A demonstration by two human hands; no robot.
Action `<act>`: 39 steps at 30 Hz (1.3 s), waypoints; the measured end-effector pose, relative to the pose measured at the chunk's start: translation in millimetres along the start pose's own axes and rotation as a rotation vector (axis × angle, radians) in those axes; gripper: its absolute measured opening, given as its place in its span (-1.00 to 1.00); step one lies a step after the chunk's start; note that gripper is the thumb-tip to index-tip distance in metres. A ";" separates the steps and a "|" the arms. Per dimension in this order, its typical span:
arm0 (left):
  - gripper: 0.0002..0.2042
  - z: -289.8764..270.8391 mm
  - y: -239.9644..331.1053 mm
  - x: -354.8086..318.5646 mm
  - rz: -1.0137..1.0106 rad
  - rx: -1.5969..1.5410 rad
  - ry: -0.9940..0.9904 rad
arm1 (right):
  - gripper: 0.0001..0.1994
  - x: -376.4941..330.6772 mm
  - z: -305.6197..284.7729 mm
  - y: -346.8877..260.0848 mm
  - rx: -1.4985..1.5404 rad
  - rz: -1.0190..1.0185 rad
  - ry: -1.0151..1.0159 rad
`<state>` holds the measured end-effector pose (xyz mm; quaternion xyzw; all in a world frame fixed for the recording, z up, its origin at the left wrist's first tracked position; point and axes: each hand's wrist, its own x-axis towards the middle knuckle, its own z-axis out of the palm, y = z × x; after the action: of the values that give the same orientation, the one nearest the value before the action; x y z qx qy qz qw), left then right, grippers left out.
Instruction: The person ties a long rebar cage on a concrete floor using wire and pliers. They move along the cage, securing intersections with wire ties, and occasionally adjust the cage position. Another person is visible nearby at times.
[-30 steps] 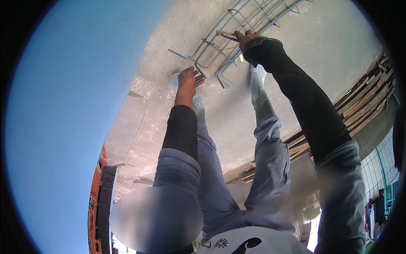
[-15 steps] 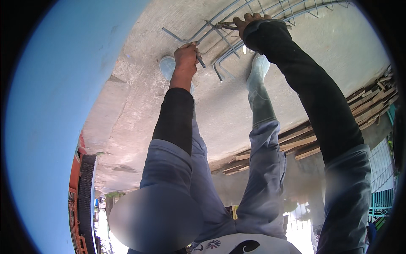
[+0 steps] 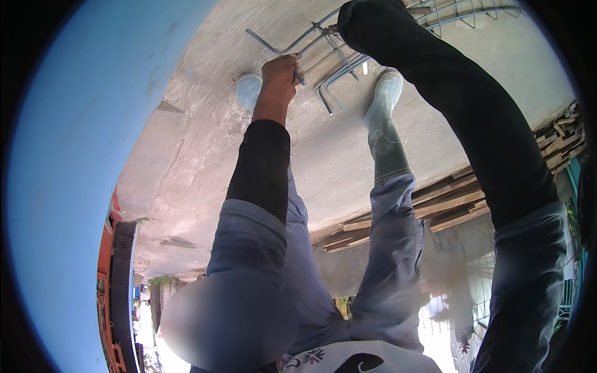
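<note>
My left hand (image 3: 279, 72) is closed round a grey steel bar, whose cut end (image 3: 301, 77) pokes out below the fingers. It belongs to a long rebar cage (image 3: 343, 57) with hooked bar ends and square stirrups. A bent bar end (image 3: 263, 43) sticks out to the left just beyond this hand. My right arm, in a black sleeve (image 3: 398, 43), reaches over the cage at the top. The sleeve hides my right hand and its fingers. A brownish piece (image 3: 420, 10) shows past the sleeve, too little to name.
The cage runs to the far right over a rough concrete floor (image 3: 205, 99). My boots, a left one (image 3: 249, 91) and a right one (image 3: 387, 93), stand near it. A light blue wall (image 3: 81, 155) rises at left. Wooden planks (image 3: 435, 202) are piled at right.
My right arm has swung up and left, and its hand, earlier seen gripping pincers at the cage, is now hidden. My left hand and the cage sit slightly higher and further right.
</note>
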<state>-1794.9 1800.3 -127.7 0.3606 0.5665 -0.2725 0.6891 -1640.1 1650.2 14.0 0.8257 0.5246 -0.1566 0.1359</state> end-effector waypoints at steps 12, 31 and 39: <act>-0.83 2.2 -8.2 -2.7 0.095 -0.012 0.018 | -0.90 13.8 -9.0 3.2 0.045 -0.108 -0.161; -0.82 8.9 -4.5 -12.0 0.108 0.090 0.085 | -0.82 -36.1 129.3 -38.4 0.725 0.459 -0.651; -0.79 1.4 -12.6 -2.4 0.135 0.074 0.065 | -0.72 -59.5 141.0 -77.2 0.839 0.750 -0.414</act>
<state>-1804.4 1791.7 -127.6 0.4318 0.5524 -0.2344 0.6734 -1750.5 1578.3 -95.7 0.8900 0.0535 -0.4493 -0.0562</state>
